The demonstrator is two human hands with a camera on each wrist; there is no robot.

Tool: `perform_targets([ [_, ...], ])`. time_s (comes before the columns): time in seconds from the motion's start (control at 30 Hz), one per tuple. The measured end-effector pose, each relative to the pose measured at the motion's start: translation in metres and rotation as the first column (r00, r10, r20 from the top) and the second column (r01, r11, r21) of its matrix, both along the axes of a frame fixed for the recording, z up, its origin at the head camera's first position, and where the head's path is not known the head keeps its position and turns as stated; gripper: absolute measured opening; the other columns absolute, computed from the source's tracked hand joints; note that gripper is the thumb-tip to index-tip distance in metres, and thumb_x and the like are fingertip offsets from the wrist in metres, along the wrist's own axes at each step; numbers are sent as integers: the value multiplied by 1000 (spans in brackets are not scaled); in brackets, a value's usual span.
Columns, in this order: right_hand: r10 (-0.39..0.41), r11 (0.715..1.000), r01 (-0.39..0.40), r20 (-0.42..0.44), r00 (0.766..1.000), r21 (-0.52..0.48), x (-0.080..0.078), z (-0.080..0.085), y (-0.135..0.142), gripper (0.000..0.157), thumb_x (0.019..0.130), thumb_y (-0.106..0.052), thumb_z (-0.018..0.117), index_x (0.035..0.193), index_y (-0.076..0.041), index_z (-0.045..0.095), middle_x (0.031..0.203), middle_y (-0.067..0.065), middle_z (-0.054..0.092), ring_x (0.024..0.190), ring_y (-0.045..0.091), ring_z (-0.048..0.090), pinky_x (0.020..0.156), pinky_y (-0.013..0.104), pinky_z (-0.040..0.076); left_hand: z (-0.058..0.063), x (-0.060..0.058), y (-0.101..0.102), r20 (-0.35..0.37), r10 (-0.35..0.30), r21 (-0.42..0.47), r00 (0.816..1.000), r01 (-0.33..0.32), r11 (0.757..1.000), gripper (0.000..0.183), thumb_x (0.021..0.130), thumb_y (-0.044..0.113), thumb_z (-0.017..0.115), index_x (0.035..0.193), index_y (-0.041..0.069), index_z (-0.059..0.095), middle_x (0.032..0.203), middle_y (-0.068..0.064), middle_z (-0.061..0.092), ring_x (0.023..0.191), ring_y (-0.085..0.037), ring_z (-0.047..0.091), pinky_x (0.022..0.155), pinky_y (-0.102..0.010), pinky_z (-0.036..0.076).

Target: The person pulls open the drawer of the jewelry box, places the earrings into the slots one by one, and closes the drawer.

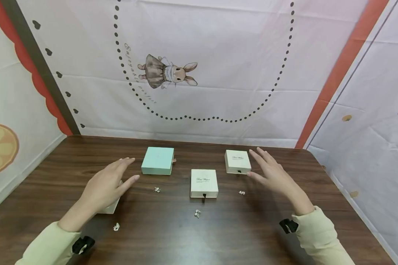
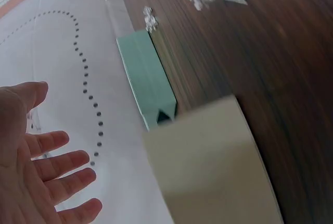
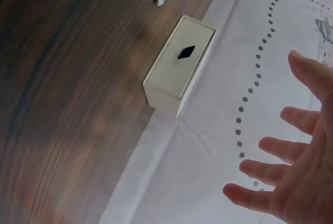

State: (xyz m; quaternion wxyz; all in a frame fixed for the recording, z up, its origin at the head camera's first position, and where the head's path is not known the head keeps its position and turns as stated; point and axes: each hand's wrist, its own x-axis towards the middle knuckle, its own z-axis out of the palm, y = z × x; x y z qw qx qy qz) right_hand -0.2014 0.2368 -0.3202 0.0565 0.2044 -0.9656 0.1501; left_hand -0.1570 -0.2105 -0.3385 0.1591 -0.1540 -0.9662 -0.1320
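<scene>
My left hand (image 1: 103,186) hovers with extended fingers above a cream box (image 1: 109,210), hiding most of it in the head view. Nothing is in its grasp. Beside it stands a mint-green drawer box (image 1: 157,161) with a small ribbon tab. My right hand (image 1: 274,176), fingers spread and holding nothing, is near a cream drawer box (image 1: 237,162) with dark lettering; the right wrist view shows the black pull tab (image 3: 186,52) on its front. Between the hands lies another cream drawer box (image 1: 203,181).
Small silvery ornaments lie on the brown wooden table (image 1: 172,243), one in front of each box: ornament (image 1: 116,227), ornament (image 1: 157,190), ornament (image 1: 197,213) and ornament (image 1: 241,192). A white printed cloth (image 1: 219,55) hangs behind the table's far edge.
</scene>
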Motion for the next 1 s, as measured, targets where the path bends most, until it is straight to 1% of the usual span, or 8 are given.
perform_targets([
  [0.13,11,1000,-11,4,1000,-23,-2,2,-4,70,88,-38,56,144,-11,23,147,21,19,132,43,22,91,71,24,2,-3,14,29,-25,42,999,24,999,56,91,43,49,131,4,44,129,-19,50,115,-37,50,87,-52,42],
  [0.33,92,993,-93,-25,995,-75,-8,1,-14,69,87,-31,59,142,-5,27,145,23,23,131,42,26,99,58,29,-1,-5,32,121,-56,154,991,37,987,58,92,48,43,131,5,46,129,-14,52,115,-34,51,90,-51,41],
  [0.53,125,987,-128,-31,992,-99,-11,-1,-24,68,87,-29,60,142,-5,27,146,22,24,132,39,26,101,54,30,-3,-6,45,142,-77,209,987,46,977,55,92,48,44,129,8,49,128,-9,54,113,-30,53,90,-48,42],
  [0.63,134,984,-136,-19,991,-112,-13,-1,-27,67,88,-29,59,142,-5,27,146,21,23,133,38,26,103,52,28,-3,-6,51,145,-91,231,985,56,971,51,91,45,46,125,7,51,123,-9,58,108,-27,57,86,-46,45],
  [0.73,139,983,-137,5,990,-126,-14,-1,-31,66,88,-29,58,142,-6,27,147,20,23,133,36,26,104,51,27,-4,-6,57,156,-95,246,983,55,968,48,91,45,48,122,8,54,117,-8,62,98,-24,62,78,-43,48],
  [0.83,141,981,-136,27,990,-137,-15,-1,-35,66,89,-30,57,142,-6,27,146,19,24,132,36,28,104,51,28,-5,-7,64,176,-105,263,979,56,963,46,91,45,48,118,9,57,111,-7,65,92,-21,63,74,-40,49],
  [0.93,147,978,-139,41,988,-154,-17,-3,-39,65,89,-31,57,142,-5,28,146,18,26,132,35,29,104,51,28,-7,-8,72,207,-124,287,970,61,956,42,91,43,49,115,11,59,104,-4,67,90,-18,63,76,-38,49],
  [1.0,154,976,-144,46,987,-162,-19,-5,-42,66,88,-33,57,141,-5,29,145,18,28,133,34,28,105,50,27,-9,-9,77,227,-134,298,965,62,953,38,90,43,50,110,13,61,97,0,67,84,-14,62,74,-35,49],
])
